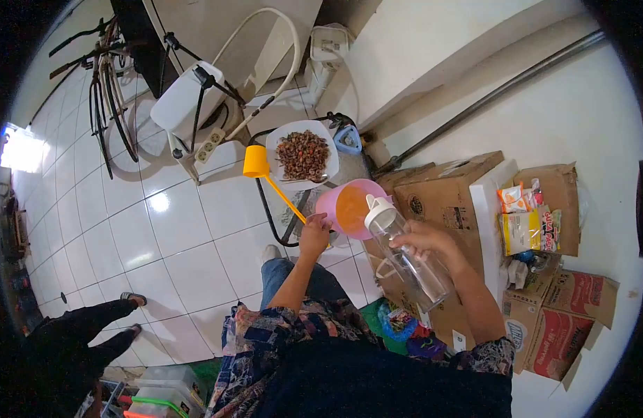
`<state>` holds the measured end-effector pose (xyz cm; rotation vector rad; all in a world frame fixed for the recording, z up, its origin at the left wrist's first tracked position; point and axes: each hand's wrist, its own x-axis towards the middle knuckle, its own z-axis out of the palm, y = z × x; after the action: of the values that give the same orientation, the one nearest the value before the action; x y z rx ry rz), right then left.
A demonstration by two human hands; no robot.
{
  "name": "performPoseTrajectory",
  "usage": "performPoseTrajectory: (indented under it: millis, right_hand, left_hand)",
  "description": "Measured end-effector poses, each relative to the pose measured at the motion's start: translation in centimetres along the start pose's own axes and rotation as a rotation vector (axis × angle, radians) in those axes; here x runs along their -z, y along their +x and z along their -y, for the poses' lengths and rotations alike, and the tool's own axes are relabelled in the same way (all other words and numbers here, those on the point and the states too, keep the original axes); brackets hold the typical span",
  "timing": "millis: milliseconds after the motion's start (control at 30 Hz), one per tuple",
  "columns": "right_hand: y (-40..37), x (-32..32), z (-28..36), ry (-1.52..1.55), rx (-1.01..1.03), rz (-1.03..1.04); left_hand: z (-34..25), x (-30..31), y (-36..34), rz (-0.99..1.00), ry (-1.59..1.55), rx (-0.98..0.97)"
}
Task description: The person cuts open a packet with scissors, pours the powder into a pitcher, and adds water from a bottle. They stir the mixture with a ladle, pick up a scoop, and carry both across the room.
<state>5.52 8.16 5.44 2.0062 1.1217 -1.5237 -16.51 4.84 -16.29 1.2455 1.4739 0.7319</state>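
My left hand [314,235] is closed round the long thin handle of a yellow dipper [256,161], its cup raised to the left of a white plate. In my right hand [427,244] is a clear bottle [420,280] with a white looped lid [381,209], held tilted. Between the two hands stands a pink tub [326,203] with orange liquid inside, and the bottle's lid overlaps its right edge from this view. Just beyond it, the white plate [276,143] carries a heap of small reddish-brown food pieces [304,155]. I cannot see through the bottle whether it holds any liquid.
Cardboard boxes [433,202] stand close on the right, with food packets [530,226] on top. A blue-and-white object [347,139] lies behind the plate. A power strip [210,145] hangs by a white stool [185,97]. Another person [63,334] is at lower left.
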Motion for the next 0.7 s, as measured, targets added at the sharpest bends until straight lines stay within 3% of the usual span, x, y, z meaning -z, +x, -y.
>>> performPoseTrajectory:
  millis: [333, 533, 633, 700]
  right_hand:
    - [-1.8, 1.2, -0.4, -0.007, -0.008, 0.015]
    - [-2.8, 1.3, -0.5, 0.056, 0.102, 0.006]
    - [-0.9, -0.8, -2.6, 0.224, 0.101, 0.038]
    - [1.4, -3.7, -4.7, 0.542, 0.237, 0.020]
  left_hand:
    - [0.8, -0.2, 0.2, -0.011, 0.090, -0.024]
    - [0.4, -0.1, -0.1, -0.005, 0.079, 0.003]
    - [-0.3, 0.5, -0.2, 0.015, 0.082, -0.009]
    - [-0.9, 0.4, -0.5, -0.051, 0.082, 0.026]
